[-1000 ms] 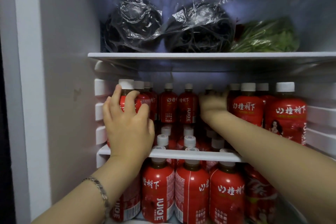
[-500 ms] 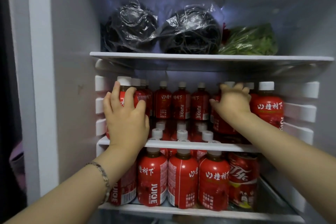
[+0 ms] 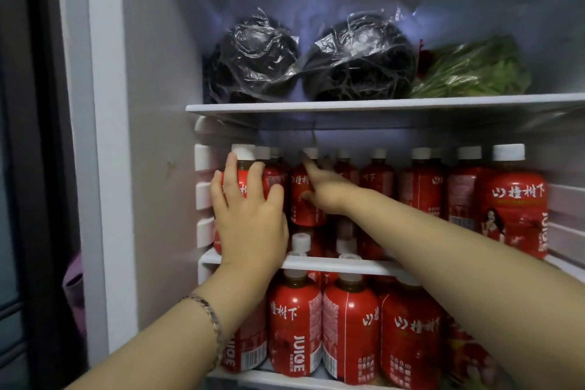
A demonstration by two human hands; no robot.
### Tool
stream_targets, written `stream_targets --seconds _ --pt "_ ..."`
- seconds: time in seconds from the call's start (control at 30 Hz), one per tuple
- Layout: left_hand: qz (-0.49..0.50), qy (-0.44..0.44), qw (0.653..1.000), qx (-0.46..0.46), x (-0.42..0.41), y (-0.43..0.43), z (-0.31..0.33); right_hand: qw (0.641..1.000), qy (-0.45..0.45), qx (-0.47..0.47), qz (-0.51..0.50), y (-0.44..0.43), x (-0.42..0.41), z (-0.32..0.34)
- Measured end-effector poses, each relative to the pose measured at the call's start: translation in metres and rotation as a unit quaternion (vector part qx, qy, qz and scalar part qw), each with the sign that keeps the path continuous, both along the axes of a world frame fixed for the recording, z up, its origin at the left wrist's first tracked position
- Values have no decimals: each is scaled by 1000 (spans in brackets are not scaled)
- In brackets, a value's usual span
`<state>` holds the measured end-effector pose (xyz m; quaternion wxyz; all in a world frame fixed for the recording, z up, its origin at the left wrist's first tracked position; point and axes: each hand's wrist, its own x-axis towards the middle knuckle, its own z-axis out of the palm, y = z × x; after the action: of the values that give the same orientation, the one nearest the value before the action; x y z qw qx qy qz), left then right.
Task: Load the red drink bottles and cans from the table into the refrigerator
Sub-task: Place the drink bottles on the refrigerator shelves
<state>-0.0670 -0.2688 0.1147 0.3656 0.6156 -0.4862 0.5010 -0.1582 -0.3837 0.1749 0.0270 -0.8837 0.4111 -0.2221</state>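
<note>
My left hand (image 3: pixel 250 222) is gripping the upright end bottle (image 3: pixel 242 179). My right hand (image 3: pixel 329 193) is stretching straight-fingered, holding nothing, toward the next bottle (image 3: pixel 299 182), which is standing upright just beyond it.

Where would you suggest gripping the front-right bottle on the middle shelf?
I'd take the bottle by its narrow neck below the white cap, from the front: it stands upright at the shelf edge, neighbours crowding its left.
</note>
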Motion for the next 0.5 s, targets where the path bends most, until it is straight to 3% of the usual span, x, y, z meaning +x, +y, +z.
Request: stream_targets --seconds 0.13,0.27,0.4,0.5 --pt "18 -90 996 16 -6 1 3 999 -39 7 14 -12 -5 5" --pt "25 -191 980 55 -14 0 10 999 -19 -35 37 -12 -30 6" --pt "4 -69 980 188 -34 -26 21 962 -143 -192 -135 -29 -73 1" --pt "-1 29 949 313 -41 -60 26 933 -79 -195 -293 -44 -103 -9"
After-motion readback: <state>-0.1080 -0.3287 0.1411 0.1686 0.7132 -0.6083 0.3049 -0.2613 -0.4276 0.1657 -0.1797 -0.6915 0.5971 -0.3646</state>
